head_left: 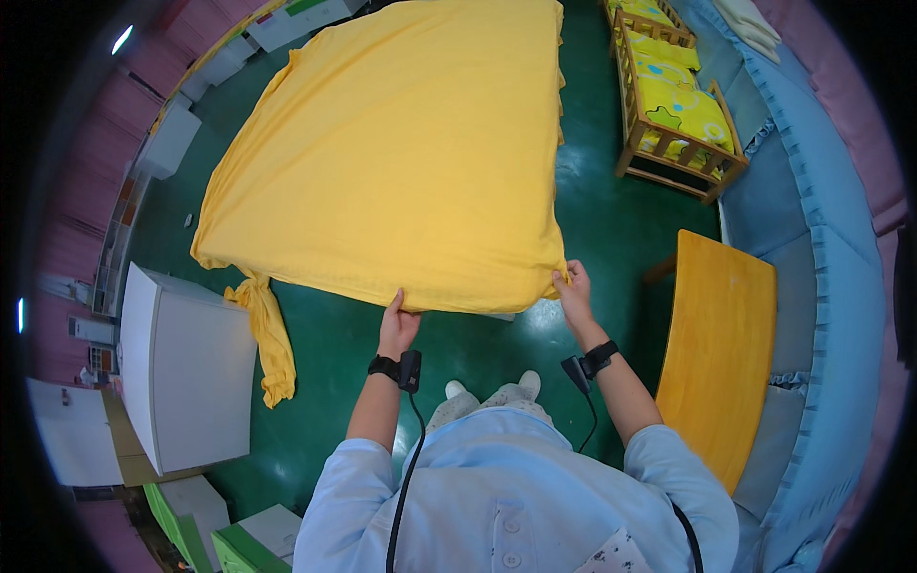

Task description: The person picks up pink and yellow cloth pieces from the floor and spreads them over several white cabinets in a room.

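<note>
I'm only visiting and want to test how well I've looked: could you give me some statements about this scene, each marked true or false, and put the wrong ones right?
1. The left grip and the right grip both hold the cloth. True.
2. The cloth is blue. False: it is yellow.
3. The table is to the right of the cloth. True.
4. The left grip is at the cloth's far edge. False: it is at the near edge.
5. The floor is green. True.
6. The cloth covers the table. False: the two are apart.
</note>
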`<state>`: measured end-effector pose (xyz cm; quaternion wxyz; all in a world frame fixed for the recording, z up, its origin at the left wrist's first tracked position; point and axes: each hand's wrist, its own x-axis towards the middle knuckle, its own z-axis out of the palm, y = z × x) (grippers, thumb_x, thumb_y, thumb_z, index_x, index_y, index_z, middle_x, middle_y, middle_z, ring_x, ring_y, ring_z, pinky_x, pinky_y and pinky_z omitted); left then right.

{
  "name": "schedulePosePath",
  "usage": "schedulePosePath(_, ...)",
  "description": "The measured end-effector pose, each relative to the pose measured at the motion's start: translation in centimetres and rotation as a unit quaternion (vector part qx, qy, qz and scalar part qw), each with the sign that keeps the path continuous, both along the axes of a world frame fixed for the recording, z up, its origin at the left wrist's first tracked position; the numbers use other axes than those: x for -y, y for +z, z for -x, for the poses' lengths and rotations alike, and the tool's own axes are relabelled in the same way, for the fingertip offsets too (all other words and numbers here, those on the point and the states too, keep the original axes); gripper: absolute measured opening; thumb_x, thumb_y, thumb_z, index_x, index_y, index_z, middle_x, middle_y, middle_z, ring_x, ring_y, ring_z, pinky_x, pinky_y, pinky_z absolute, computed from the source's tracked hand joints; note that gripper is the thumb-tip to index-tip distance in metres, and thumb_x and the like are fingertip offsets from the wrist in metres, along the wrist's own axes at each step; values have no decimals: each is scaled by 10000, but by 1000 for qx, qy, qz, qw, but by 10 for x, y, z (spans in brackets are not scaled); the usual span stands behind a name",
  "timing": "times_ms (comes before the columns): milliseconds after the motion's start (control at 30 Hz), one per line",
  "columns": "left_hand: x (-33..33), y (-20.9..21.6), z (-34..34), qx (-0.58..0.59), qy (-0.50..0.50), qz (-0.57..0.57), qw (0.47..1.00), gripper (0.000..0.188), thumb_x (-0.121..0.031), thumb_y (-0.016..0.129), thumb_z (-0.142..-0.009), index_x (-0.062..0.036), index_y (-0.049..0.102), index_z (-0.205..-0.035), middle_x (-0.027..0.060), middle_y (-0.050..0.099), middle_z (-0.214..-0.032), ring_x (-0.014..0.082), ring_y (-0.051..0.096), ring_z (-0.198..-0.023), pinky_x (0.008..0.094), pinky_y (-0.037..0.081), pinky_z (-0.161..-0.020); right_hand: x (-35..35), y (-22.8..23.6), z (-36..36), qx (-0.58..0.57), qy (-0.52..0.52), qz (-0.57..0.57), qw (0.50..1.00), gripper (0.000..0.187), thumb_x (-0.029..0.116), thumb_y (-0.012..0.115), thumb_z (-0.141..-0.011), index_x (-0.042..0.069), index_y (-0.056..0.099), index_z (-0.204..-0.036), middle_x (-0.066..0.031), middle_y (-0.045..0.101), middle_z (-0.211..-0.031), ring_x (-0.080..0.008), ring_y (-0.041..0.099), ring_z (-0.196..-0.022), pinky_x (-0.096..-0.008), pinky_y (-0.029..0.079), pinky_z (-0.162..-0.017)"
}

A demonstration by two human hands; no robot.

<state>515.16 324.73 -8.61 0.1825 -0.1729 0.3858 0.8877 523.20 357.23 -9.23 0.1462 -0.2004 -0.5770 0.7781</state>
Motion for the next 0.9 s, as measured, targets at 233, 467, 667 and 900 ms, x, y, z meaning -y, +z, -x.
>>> schedulePosePath(233,15,16,-12,-13,34,-55,998,336,-170,564,-842,-41,472,-1138,80,517,-1159,218,466,-1098,380,342,-966,-5,-11,24,-21,-52,39,998,163,12,490,-857,62,382,-968,-67,552,-915,-104,494,-842,-234,407,-750)
schedulePosePath(467,12,17,-17,6,29,-88,996,346,-231,508,-872,-54,457,-1165,74,508,-1190,223,460,-1118,384,324,-979,5,-5,41,47,-94,187,977,217,24,492,-859,66,396,-1049,-88,548,-998,-150,518,-914,-256,416,-787)
schedulePosePath(667,56,4,-2,30,58,73,995,233,-242,551,-856,-149,496,-1063,-18,561,-872,117,516,-798,360,362,-802,-37,-32,49,47,-157,86,983,180,64,547,-835,43,469,-997,-54,530,-978,-139,510,-848,-227,410,-763)
schedulePosePath(900,160,23,18,21,192,297,935,616,-233,688,-747,-154,356,-1260,57,406,-1011,153,442,-866,372,377,-827,3,55,12,62,-176,-390,902,465,242,639,-797,16,445,-1154,-138,477,-1157,-253,429,-1116,-349,326,-948)
